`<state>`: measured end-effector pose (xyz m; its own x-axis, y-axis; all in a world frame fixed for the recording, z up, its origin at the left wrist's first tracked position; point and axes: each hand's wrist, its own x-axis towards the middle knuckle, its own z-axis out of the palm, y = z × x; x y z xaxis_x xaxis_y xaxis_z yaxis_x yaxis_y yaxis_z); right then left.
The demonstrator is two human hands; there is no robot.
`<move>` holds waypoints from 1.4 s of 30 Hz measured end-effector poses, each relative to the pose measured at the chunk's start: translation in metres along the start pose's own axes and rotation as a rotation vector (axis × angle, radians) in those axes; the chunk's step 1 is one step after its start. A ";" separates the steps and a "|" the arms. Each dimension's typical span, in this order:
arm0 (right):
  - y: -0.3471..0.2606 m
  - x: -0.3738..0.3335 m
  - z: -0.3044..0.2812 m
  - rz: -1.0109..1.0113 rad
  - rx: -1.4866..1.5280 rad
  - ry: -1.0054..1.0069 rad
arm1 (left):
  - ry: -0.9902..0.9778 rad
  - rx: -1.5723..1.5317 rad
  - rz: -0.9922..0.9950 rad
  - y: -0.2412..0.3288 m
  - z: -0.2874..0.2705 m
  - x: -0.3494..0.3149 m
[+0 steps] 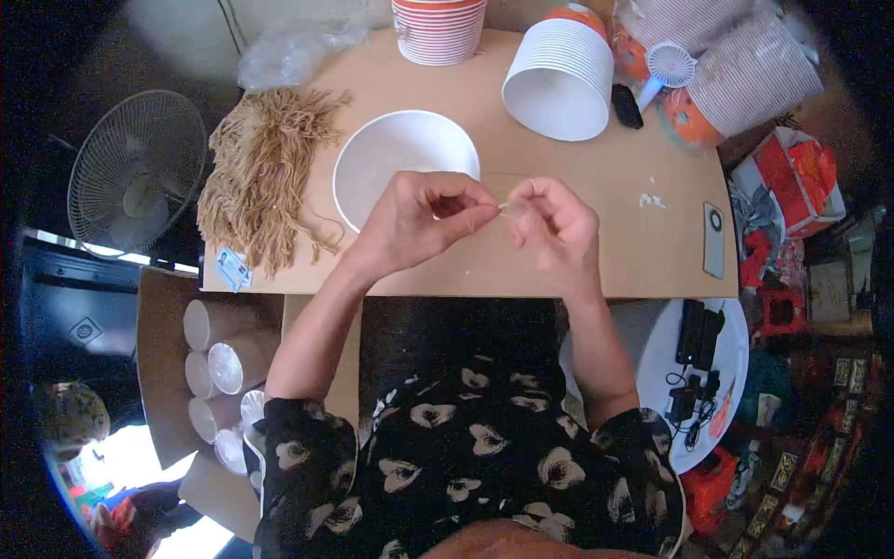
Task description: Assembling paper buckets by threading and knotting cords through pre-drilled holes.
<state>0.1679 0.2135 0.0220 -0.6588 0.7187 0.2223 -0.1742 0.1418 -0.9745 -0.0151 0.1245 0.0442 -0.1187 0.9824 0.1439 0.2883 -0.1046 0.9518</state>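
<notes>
My left hand [424, 219] is closed in a pinch, thumb against fingertips, in front of a white paper bucket [386, 149]. From its fingertips a short, thin pale strand [504, 207] runs across to my right hand [559, 228]. The fingers of my right hand are curled in and slightly blurred, pinching the strand's other end. Both hands are held above the table, close together. The bucket's mouth faces me, and my left hand hides part of its rim. Left of the bucket lies a big bundle of tan cords [265, 172], with loose ends trailing toward the table's front edge.
Stacked paper buckets [563, 79] lie at the back, with bagged stacks [759, 74] further right. A small handheld fan [670, 65], white scraps [653, 200] and a phone [714, 240] are on the table [633, 252]. A box of wrapped cups [163, 354] stands below left.
</notes>
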 end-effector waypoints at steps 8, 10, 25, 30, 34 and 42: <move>-0.015 -0.029 -0.027 0.078 -0.125 -0.022 | 0.109 0.437 0.379 0.002 0.003 -0.025; -0.009 -0.040 -0.036 -0.001 0.153 0.049 | 0.178 0.645 0.596 -0.007 -0.001 -0.025; -0.027 -0.099 -0.024 0.145 0.358 -0.106 | 0.652 0.941 -0.062 -0.039 -0.074 -0.032; -0.036 -0.121 -0.036 0.182 -0.055 -0.269 | 0.443 0.808 -0.047 -0.045 -0.098 0.010; -0.051 -0.130 -0.034 0.145 -0.168 -0.383 | 0.262 0.799 0.073 -0.054 -0.109 0.051; -0.057 -0.113 -0.015 0.060 -0.233 -0.486 | -0.157 0.826 0.282 -0.024 -0.051 0.088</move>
<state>0.2632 0.1340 0.0515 -0.9349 0.3401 0.1012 0.0047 0.2969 -0.9549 -0.0813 0.2056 0.0482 0.1746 0.9530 0.2475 0.8883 -0.2608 0.3779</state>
